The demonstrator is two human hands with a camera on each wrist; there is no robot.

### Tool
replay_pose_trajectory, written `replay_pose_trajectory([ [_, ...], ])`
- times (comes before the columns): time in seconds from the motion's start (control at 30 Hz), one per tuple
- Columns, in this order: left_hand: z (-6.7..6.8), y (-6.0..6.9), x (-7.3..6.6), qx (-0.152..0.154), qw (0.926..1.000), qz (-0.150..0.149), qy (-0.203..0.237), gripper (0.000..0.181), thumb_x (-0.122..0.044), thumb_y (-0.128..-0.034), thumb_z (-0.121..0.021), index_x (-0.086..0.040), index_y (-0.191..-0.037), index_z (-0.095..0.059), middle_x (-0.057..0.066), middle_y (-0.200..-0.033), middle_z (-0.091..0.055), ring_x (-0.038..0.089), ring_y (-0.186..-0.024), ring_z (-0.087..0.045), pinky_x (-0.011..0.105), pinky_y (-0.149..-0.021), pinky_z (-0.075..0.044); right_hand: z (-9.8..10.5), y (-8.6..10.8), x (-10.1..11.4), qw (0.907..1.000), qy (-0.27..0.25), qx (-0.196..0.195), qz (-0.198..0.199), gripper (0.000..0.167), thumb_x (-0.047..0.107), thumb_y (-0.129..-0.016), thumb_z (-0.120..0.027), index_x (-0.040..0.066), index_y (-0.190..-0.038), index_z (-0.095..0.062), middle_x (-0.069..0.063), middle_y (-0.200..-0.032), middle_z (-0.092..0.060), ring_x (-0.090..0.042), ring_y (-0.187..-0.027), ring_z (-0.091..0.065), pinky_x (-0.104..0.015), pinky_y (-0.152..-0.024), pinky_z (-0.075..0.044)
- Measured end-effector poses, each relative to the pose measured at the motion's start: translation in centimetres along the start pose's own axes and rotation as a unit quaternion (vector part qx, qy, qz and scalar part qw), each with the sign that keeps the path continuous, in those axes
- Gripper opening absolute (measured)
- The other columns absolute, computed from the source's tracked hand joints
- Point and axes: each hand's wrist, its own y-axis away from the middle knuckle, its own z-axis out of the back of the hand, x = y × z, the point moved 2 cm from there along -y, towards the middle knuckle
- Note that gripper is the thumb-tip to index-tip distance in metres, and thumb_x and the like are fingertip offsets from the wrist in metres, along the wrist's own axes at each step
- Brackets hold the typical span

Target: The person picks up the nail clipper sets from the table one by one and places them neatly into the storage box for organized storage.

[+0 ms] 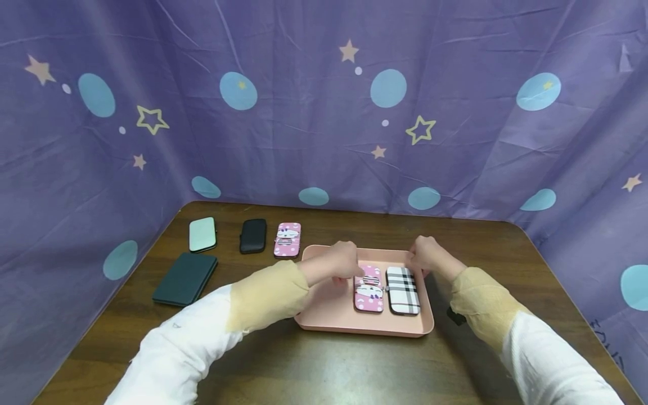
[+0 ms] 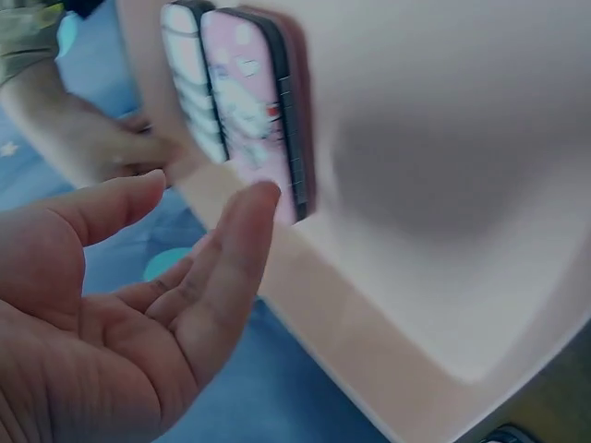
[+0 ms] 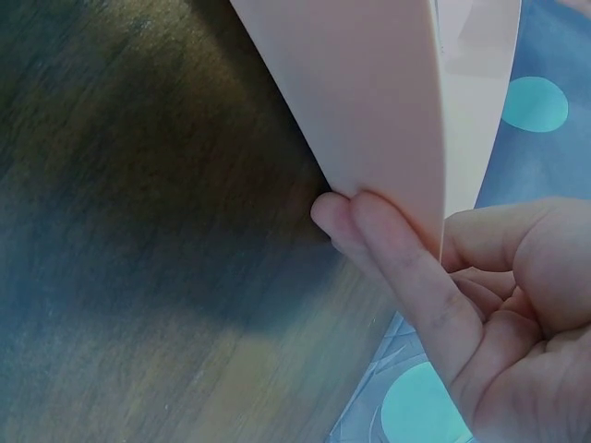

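Gripping far right corner of tray (image 1: pixel 329 315) between thumb and fingers of right hand (image 1: pixel 428 254). Holding nothing in left hand (image 1: pixel 340 261), with thumb and fingers parted near pink case (image 1: pixel 369 301); cannot tell whether touching it. Can see pink case and plaid case (image 1: pixel 403 292) side by side in tray's right half. Could tilt tray by raising one corner alone, sending both sliding left. Could bump second pink case (image 1: pixel 287 240), near far left corner, by shoving tray that way.
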Motion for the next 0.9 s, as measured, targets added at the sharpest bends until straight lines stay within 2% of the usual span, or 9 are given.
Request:
replay_pose_trajectory([
  [0.1, 0.9, 0.7, -0.5, -0.041, 0.9964, -0.046, -0.057, 0.023, -0.029, -0.085, -0.068, -0.01, -0.074, -0.063, -0.001, -0.063, -0.06, 0.016, -0.06, -0.063, 0.025, -0.056, -0.05, 0.0, -0.1, -0.1, 0.9999, -0.009, 0.004, -0.013, 0.024, 0.003, -0.079, -0.052, 0.003, -0.063, -0.07, -0.005, -0.053, -0.065, -0.018, -0.045, -0.064, -0.024, -0.045, -0.05],
  [0.17, 1.5, 1.1, -0.7, -0.067, 0.9928, -0.065, -0.075, 0.02, -0.032, -0.0859, -0.066, -0.013, -0.081, -0.065, -0.002, -0.073, -0.062, 0.014, -0.066, -0.059, 0.026, -0.06, -0.047, -0.1, -0.1, -0.2, 0.9998, -0.011, 0.005, -0.016, 0.021, 0.004, -0.078, -0.054, 0.003, -0.065, -0.07, -0.007, -0.056, -0.066, -0.019, -0.046, -0.064, -0.024, -0.044, -0.05],
  [0.27, 2.2, 1.8, -0.7, -0.091, 0.99, -0.081, -0.071, 0.02, -0.032, -0.0876, -0.063, -0.013, -0.089, -0.067, -0.003, -0.084, -0.064, 0.014, -0.074, -0.057, 0.028, -0.065, -0.047, -0.3, -0.2, -0.2, 0.9995, -0.02, 0.008, -0.023, 0.017, 0.006, -0.078, -0.058, 0.002, -0.067, -0.07, -0.008, -0.058, -0.067, -0.019, -0.046, -0.064, -0.024, -0.044, -0.05],
  [0.37, 2.7, 2.7, -0.5, -0.118, 0.986, -0.099, -0.063, 0.02, -0.032, -0.0882, -0.062, -0.013, -0.094, -0.069, -0.003, -0.085, -0.065, 0.013, -0.075, -0.057, 0.028, -0.067, -0.048, -0.3, -0.2, -0.2, 0.9993, -0.025, 0.006, -0.027, 0.018, 0.007, -0.079, -0.058, 0.002, -0.066, -0.069, -0.008, -0.058, -0.066, -0.017, -0.045, -0.063, -0.024, -0.044, -0.05],
  [0.53, 3.0, 3.9, 0.7, -0.165, 0.9742, -0.14, -0.065, 0.02, -0.029, -0.0885, -0.063, -0.011, -0.095, -0.069, -0.003, -0.078, -0.064, 0.011, -0.067, -0.057, 0.026, -0.062, -0.047, -0.1, -0.1, -0.2, 0.9984, -0.043, 0.006, -0.036, 0.015, 0.007, -0.079, -0.06, 0.0, -0.07, -0.07, -0.011, -0.063, -0.068, -0.017, -0.044, -0.063, -0.028, -0.045, -0.053],
  [0.67, 2.8, 4.5, 2.0, -0.202, 0.9622, -0.164, -0.081, 0.02, -0.026, -0.0885, -0.063, -0.008, -0.097, -0.068, 0.001, -0.08, -0.066, 0.011, -0.067, -0.058, 0.026, -0.062, -0.048, -0.1, -0.1, -0.1, 0.998, -0.049, 0.008, -0.039, 0.015, 0.006, -0.079, -0.059, 0.0, -0.07, -0.07, -0.012, -0.064, -0.068, -0.018, -0.044, -0.064, -0.03, -0.046, -0.054],
  [0.9, 2.5, 5.8, 4.2, -0.26, 0.949, -0.165, -0.07, 0.017, -0.021, -0.0876, -0.066, -0.008, -0.097, -0.068, 0.002, -0.082, -0.067, 0.013, -0.072, -0.062, 0.028, -0.064, -0.05, -0.1, -0.1, -0.3, 0.9984, -0.044, 0.011, -0.035, 0.017, 0.006, -0.08, -0.057, 0.0, -0.072, -0.071, -0.009, -0.062, -0.067, -0.015, -0.042, -0.061, -0.031, -0.045, -0.053],
])
